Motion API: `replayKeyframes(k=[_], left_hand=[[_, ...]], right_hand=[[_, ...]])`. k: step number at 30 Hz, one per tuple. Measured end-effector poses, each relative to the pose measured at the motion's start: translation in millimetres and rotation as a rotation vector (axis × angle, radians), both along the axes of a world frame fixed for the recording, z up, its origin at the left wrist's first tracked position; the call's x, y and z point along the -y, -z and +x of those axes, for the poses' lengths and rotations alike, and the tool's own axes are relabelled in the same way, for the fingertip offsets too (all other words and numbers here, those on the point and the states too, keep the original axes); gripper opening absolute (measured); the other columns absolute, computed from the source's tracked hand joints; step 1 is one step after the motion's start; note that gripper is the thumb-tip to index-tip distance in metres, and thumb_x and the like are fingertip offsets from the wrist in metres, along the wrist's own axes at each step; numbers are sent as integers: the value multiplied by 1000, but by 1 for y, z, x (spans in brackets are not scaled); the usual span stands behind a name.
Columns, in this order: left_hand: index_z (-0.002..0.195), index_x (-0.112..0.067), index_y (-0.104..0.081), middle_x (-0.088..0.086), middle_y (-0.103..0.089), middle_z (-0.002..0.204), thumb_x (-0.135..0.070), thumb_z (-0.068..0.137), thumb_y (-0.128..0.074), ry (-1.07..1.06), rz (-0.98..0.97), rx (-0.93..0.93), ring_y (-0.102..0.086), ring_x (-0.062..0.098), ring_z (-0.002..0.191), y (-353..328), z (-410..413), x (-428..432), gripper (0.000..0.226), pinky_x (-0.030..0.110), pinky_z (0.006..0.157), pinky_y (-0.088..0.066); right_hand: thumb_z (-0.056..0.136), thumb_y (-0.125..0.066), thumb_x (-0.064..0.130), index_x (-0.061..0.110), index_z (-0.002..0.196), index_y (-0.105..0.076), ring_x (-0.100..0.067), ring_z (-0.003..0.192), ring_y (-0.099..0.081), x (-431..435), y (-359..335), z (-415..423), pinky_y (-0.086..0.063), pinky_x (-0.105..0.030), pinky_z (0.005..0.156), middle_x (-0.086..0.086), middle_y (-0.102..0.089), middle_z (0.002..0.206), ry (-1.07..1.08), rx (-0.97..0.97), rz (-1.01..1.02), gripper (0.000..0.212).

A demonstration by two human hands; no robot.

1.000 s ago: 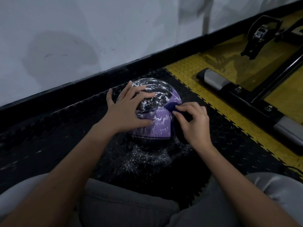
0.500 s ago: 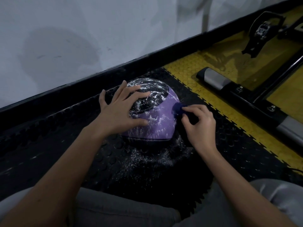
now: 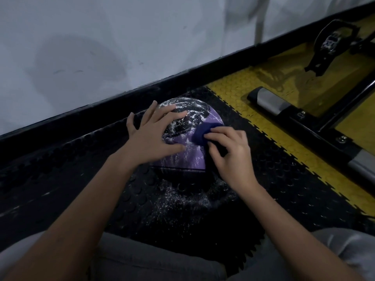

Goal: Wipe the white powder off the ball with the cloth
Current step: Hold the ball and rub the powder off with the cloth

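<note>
I can read no text, label, brand or number anywhere. The ball (image 3: 188, 161) shows only white powder (image 3: 194, 114) streaked over purple and black; the pale patch on the black pedal (image 3: 329, 42) is perhaps a marking, too blurred to read.

Wore grey trousers (image 3: 154, 260), plain, with soft creases across lap at 6 o'clock. Looked paler grey over left knee (image 3: 18, 254) at 7 o'clock and right knee (image 3: 345, 248) at 5 o'clock, darker in shade between. Showed left forearm (image 3: 85, 209) and right forearm (image 3: 284, 220) bare from wrist down to frame edge. Showed left hand (image 3: 154, 136) at 9 o'clock of centre and right hand (image 3: 233, 157) at 4 o'clock, both bare. Could not judge nails or fabric weave: too dim.
</note>
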State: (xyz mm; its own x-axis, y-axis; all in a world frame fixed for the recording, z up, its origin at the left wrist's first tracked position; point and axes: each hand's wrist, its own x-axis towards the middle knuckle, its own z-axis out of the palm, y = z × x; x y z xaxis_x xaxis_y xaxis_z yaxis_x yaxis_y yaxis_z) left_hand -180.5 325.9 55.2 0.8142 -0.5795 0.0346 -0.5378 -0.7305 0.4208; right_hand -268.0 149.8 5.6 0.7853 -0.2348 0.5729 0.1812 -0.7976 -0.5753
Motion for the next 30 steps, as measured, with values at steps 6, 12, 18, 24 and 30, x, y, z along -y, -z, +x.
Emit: replayKeyframes(k=[6,12,18,24,30], left_hand=[[118,-68,-23,-32,-17,144,-60,66,-68,11,-23,-26,12,-8,135,-4,5,-5,70,45,108,21],[122,-66,-25,-30,-14,146,-68,61,-58,17,-81,51,10,-9,133,5,4,-8,70,44,107,18],[118,-64,-38,-31,-28,132,-69,58,-40,-22,-47,169,-10,-1,130,7,2,-5,60,49,107,12],[126,-54,-37,-24,-24,139,-77,49,-47,-29,37,169,-4,1,134,6,-5,-3,81,53,106,15],[129,-47,-39,-20,-23,142,-55,65,-71,-63,43,153,-1,3,136,7,-6,1,72,55,107,13]], right_hand=[[87,-63,11,11,100,-68,-24,92,-51,19,-1,1,-25,-2,83,-1,-59,98,129,-51,102,13],[87,-58,10,11,102,-70,-24,91,-50,8,10,-1,-24,-4,87,-1,-61,103,21,-61,-5,19],[86,-59,7,11,103,-70,-22,92,-48,5,1,-1,-24,-3,87,-1,-61,104,82,-4,24,21],[86,-60,4,14,102,-71,-24,93,-50,13,15,3,-22,-1,85,4,-59,103,85,-81,50,22],[86,-58,7,12,103,-71,-19,95,-46,-5,1,0,-25,-6,89,2,-61,107,26,40,15,22]])
